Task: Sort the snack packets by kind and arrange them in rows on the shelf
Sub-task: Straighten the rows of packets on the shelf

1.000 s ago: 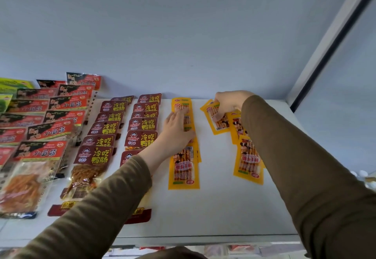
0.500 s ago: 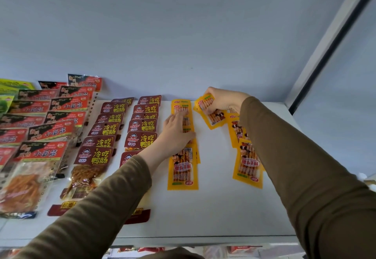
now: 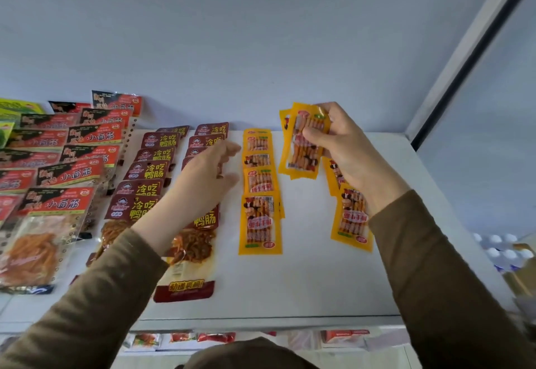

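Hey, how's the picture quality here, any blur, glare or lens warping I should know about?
Head view: even, soft light, no hard glare and only faint shadows on the shelf. The left hand is smeared by motion blur at the fingers; the right hand gripping yellow packets is sharper. Wide-angle distortion bends the frame post and stretches both sleeves. Small print is soft.

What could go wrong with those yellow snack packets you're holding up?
1. The right hand pinches several yellow packets at once above the shelf; one might slip out and knock the row of yellow packets crooked.
2. The left hand hovers open over the dark red packets; it could brush them out of line.
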### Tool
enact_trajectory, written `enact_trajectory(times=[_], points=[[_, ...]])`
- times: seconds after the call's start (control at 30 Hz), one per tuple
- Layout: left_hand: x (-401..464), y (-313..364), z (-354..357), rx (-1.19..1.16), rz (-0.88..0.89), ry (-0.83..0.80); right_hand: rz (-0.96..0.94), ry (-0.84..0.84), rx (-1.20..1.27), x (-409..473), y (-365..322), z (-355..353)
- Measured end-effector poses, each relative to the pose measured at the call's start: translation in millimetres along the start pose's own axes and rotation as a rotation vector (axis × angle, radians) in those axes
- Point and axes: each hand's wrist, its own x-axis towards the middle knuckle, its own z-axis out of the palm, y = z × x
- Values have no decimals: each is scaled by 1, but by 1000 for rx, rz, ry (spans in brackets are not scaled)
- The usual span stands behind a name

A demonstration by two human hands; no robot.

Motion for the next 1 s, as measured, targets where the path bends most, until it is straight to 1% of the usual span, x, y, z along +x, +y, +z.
enact_trajectory(times=[0.1, 0.17, 0.27, 0.43, 0.47, 0.53, 0.6, 0.63, 0.67, 0.73, 0.8, 0.9, 1.0], points=[[-31, 5, 0, 314, 69, -250, 83, 0, 66, -39, 13, 8], [-44, 3, 9, 444, 81, -327, 141, -4, 117, -62, 20, 13], [-55, -3, 19, 463, 85, -310, 203, -39, 149, -89, 28, 19], [-53, -8, 21, 463, 145, -263, 254, -93, 60, -114, 42, 45], [-53, -11, 21, 445, 160, -235, 255, -90, 33, -115, 45, 51], [-55, -18, 19, 381, 209, -127, 241, -49, -29, -117, 52, 62], [-62, -20, 18, 324, 247, -16, 192, -3, -124, -118, 59, 68], [-67, -19, 19, 312, 256, 5, 146, 20, -206, -120, 63, 70], [-72, -18, 22, 316, 267, 0, 91, 45, -308, -122, 67, 72], [-83, -14, 30, 364, 287, -64, -5, 91, -480, -125, 74, 75], [-88, -14, 38, 434, 278, -148, -46, 105, -576, -127, 79, 77], [-90, -16, 42, 477, 240, -198, -75, 71, -609, -126, 81, 75], [-91, -12, 41, 473, 224, -207, -111, 35, -564, -127, 81, 73]])
